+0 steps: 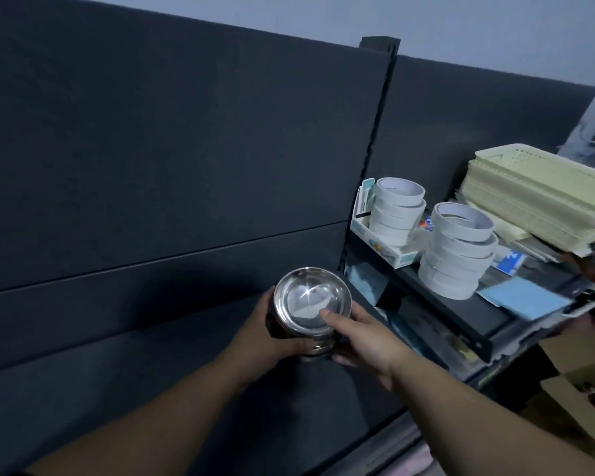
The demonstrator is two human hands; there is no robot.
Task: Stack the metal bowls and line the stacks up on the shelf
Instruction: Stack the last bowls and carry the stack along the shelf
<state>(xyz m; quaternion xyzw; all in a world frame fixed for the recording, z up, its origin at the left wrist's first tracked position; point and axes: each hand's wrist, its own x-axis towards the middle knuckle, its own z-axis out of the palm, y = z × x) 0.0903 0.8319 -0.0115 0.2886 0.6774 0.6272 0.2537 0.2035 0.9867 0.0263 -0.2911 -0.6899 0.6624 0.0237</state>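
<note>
A stack of shiny metal bowls (311,300) is held in the air in front of a dark shelf-back panel (169,166). My left hand (275,331) grips the stack from the left and underneath, fingers curled round its side. My right hand (356,333) holds the right side, with the thumb over the top bowl's rim. The lower bowls are mostly hidden by my fingers. No bowl stands on a shelf in this view.
To the right, a dark shelf (461,304) carries two stacks of white tape rolls (457,249), a small box (385,249), blue paper sheets (526,297) and cream plastic baskets (536,194). Cardboard boxes (577,400) sit lower right.
</note>
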